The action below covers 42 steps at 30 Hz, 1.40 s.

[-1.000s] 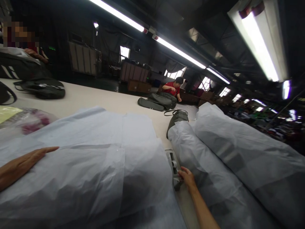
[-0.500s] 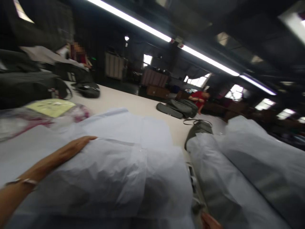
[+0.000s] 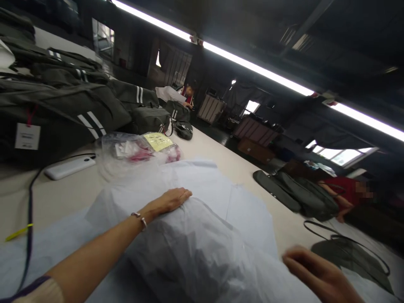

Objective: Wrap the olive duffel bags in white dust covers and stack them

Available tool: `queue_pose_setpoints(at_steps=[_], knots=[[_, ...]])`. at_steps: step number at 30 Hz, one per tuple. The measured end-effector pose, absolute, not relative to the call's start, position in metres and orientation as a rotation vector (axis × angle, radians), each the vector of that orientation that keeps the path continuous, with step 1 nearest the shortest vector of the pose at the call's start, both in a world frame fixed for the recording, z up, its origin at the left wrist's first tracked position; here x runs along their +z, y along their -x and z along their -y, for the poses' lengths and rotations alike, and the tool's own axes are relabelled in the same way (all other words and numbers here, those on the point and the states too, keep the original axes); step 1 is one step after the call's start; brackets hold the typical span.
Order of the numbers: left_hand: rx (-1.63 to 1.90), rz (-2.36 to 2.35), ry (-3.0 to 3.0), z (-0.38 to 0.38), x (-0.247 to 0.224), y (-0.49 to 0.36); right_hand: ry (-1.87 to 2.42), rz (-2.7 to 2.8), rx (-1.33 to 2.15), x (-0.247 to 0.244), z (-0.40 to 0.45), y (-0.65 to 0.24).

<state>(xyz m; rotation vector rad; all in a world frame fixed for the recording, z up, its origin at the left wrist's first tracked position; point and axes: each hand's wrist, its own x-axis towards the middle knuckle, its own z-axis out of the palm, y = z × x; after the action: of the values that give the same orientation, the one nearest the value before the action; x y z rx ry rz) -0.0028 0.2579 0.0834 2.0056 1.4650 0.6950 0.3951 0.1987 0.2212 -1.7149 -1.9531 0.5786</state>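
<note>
A translucent white wrapping sheet is draped over a bulky dark item at the front of the table; what lies beneath is hidden. My left hand rests on top of this bundle, fingers stretched out flat along a fold. To the right, my right hand is at the bundle's edge, fingers bent and smeared by motion, so whether it grips the sheet cannot be made out. Beyond my left hand lies a clear plastic bag holding red-stringed tags, with a yellow note on it.
Dark green bags with white stripes are heaped at the left, beside a white phone. More dark bags lie along the far right table edge, near a person in red. A dark bag with a strap sits beyond my right hand.
The view has swung left, bringing the bags, phone and plastic bag into sight. My right hand has come up from the bottom edge to the bundle's right side. My left hand stays on the sheet.
</note>
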Motion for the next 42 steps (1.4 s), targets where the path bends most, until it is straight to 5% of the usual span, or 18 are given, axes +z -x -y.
queue_pose_setpoints(at_steps=[5, 13, 20, 27, 34, 42], knots=[[0.713, -1.444, -2.064, -0.259, 0.079, 0.004, 1.434, 2.595, 1.183, 0.237, -0.261, -0.228], [0.711, -1.495, -2.219, -0.263, 0.073, 0.000, 1.551, 3.157, 1.130, 0.191, -0.333, -0.138], [0.679, -1.512, -2.200, -0.263, 0.075, 0.000, 1.340, 3.367, 0.481, 0.182, -0.337, -0.129], [0.678, -1.537, -2.174, -0.263, 0.071, 0.000, 1.341, 2.736, 0.371, 0.174, -0.339, -0.192], [0.614, -1.477, -2.237, -0.262, 0.081, 0.000, 1.541, 2.576, 0.866, 0.148, -0.253, -0.214], [0.611, -1.465, -2.202, -0.260, 0.080, 0.004, 1.558, 2.382, 1.055, 0.138, -0.275, -0.211]])
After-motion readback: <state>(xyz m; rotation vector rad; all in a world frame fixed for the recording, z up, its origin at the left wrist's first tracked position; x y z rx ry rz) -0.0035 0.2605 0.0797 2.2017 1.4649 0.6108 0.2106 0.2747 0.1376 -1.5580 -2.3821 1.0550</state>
